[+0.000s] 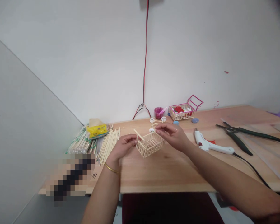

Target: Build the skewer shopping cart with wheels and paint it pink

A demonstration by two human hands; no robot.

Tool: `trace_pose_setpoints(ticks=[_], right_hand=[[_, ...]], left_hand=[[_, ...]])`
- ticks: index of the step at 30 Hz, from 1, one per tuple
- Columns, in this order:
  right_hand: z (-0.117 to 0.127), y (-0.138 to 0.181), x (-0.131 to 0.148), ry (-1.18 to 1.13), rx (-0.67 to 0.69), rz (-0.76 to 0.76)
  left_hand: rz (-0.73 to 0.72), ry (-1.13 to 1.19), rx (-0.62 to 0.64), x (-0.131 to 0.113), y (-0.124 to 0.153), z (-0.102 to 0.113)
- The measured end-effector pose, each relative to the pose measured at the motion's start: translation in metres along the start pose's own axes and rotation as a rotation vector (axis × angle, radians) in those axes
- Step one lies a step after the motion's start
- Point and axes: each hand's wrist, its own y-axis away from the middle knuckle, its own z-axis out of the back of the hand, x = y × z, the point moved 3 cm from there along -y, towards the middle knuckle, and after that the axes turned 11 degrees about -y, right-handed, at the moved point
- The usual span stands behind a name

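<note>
At the far left the table (140, 183) meets a grey partition (32, 124); just beside it lies one bag of sticks (77, 141) with one yellow pack (96, 131) on top, then one spread of loose sticks (109, 143), too many and too close to count. The left hand (124, 145) pinches the left end of one small stick basket (147, 152) between thumb and fingers. The basket sits at mid-table, tilted, between the two hands, a strip of plain wood between it and the front edge; I cannot tell whether its bottom touches the table. Three white discs (152, 120) show just behind it, near one magenta cup (158, 113). The right hand (172, 134), apart from the left, has thumb and forefinger brought close at the basket's far right corner; I cannot tell whether they grip it. Along the back edge stand one pink-rimmed basket (183, 116) and two blue lumps (195, 120). Right of the right forearm lie one glue gun (204, 144), its cord running over the front edge, and one pair of cutters (261, 134), handles spread.
</note>
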Motion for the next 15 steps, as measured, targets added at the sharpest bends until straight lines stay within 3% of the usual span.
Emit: trace_pose_setpoints(ticks=[3, 9, 15], right_hand=[[0.006, -0.003, -0.001, 0.049, 0.056, -0.019], [-0.001, 0.003, -0.005, 0.135, 0.418, -0.235], [-0.008, 0.014, -0.01, 0.22, 0.565, -0.452]], left_hand=[[0.022, 0.045, 0.051, 0.002, -0.003, -0.006], [0.047, 0.091, 0.121, 0.017, -0.013, -0.02], [0.101, 0.092, -0.068, 0.022, -0.021, -0.027]])
